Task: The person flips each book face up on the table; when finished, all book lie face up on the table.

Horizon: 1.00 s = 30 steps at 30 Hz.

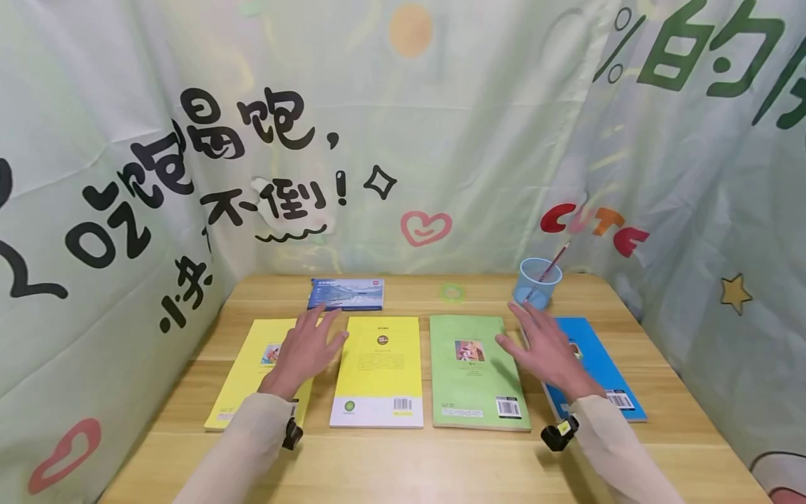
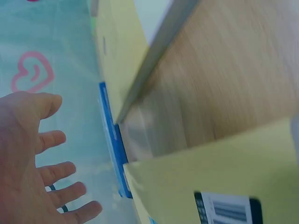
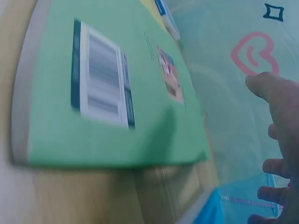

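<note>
Several books lie in a row on the wooden table (image 1: 441,462): a pale yellow one (image 1: 242,385), a bright yellow one (image 1: 380,371), a green one (image 1: 472,371) and a blue one (image 1: 601,371). My left hand (image 1: 308,346) hovers with fingers spread over the gap between the two yellow books. My right hand (image 1: 541,346) is spread flat between the green and blue books. Neither hand holds anything. The left wrist view shows the left hand (image 2: 32,163) open beside a yellow book (image 2: 219,186); the right wrist view shows the green book (image 3: 107,102) and right fingers (image 3: 275,140).
A small blue-and-white book (image 1: 346,294) lies at the back of the table. A light blue mesh cup (image 1: 536,281) with a pencil stands at the back right, and a green ring (image 1: 452,291) lies next to it. Printed cloth (image 1: 403,140) hangs round the table.
</note>
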{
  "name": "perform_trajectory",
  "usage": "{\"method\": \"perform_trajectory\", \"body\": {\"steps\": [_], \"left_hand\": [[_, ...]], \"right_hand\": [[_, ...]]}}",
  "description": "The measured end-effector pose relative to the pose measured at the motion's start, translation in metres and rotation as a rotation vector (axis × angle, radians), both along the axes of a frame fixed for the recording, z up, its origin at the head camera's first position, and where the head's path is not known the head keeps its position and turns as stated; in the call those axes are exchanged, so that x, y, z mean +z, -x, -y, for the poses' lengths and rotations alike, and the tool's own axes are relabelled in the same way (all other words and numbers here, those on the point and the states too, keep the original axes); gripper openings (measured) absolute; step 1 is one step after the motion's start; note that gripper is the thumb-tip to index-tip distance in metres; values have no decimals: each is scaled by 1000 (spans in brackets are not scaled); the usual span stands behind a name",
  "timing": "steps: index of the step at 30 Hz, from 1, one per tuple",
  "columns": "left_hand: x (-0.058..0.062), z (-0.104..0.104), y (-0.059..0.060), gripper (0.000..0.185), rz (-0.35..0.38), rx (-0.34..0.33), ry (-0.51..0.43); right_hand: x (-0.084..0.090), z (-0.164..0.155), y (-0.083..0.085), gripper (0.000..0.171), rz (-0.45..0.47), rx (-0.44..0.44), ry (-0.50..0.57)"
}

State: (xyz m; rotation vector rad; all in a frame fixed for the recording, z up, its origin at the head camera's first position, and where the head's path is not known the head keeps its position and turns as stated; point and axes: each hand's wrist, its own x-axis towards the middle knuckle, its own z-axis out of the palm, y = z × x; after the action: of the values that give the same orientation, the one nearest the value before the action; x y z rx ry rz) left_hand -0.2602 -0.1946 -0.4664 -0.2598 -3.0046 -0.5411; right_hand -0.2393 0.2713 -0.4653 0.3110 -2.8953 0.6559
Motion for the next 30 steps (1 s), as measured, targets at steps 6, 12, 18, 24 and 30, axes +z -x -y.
{"method": "perform_trajectory", "body": {"steps": [6,12,18,24,30], "left_hand": [[6,-8,-6,63,57,6,-71],[8,-12,-15,62,103,21,-141],[8,-11,-24,57,132,99,-211],[8,-12,-32,52,220,161,-264],[4,-12,-42,51,266,142,-305]], "right_hand": [[-3,20,6,79,-24,41,93],[-5,46,13,78,14,33,197],[-1,76,23,77,79,32,330],[2,103,33,73,137,51,423],[1,125,41,72,191,49,500]]}}
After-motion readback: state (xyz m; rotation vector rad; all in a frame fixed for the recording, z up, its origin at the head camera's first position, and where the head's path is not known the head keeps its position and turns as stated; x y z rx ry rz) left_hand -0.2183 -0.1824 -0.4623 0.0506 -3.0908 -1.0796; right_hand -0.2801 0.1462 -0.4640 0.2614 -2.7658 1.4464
